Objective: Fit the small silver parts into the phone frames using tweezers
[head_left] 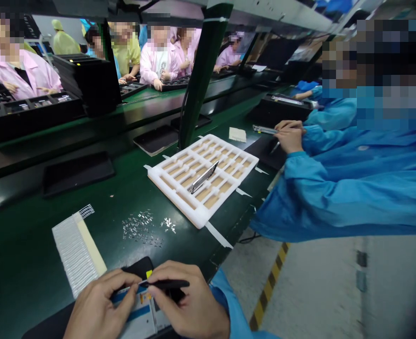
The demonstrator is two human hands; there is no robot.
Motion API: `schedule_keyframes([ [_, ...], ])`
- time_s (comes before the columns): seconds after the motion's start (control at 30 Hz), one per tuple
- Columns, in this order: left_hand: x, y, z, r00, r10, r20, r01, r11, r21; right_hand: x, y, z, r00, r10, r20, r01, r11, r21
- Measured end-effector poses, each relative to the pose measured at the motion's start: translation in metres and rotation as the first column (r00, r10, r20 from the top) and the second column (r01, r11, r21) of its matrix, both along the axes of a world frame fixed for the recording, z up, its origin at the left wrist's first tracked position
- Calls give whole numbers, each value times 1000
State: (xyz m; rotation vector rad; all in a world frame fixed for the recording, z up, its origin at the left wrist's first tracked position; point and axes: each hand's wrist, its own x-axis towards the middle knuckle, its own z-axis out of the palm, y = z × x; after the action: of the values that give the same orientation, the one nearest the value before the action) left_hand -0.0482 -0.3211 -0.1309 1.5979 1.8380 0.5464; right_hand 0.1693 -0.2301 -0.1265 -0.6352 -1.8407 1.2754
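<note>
My left hand [96,306] rests at the bottom edge, fingers curled and pinched on a small flat device [140,313] with white and blue parts that lies on a black pad. My right hand [190,301] is closed round black tweezers [167,284], whose tip points left toward my left thumb over the device. Just left of my hands lies a sheet of thin white strips [75,252]. Beyond my hands a scatter of tiny clear film pieces [142,228] lies on the green table.
A white foam tray [202,176] with a shiny metal part [203,178] standing in it sits mid-table. A co-worker in a blue coat [338,188] works at the right, hands [289,136] on a black pad. A green post [202,75] rises behind the tray. Black trays and several people line the far side.
</note>
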Motion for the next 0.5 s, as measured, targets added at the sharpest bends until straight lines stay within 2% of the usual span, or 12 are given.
schedule_keyframes([
  [0.17,2,2,4,997,-36,-69,38,999,30,0,-1,-6,999,47,-9,-46,996,80],
  [0.27,0,3,10,987,-85,-137,102,987,121,1,-1,-11,998,67,-9,-65,983,172],
  [0.37,-4,2,15,968,-110,-225,171,945,278,1,-2,-14,998,65,-7,-62,977,205],
  [0.5,-7,-3,19,902,-127,-412,297,876,380,0,-6,-15,998,52,-22,-48,985,166],
])
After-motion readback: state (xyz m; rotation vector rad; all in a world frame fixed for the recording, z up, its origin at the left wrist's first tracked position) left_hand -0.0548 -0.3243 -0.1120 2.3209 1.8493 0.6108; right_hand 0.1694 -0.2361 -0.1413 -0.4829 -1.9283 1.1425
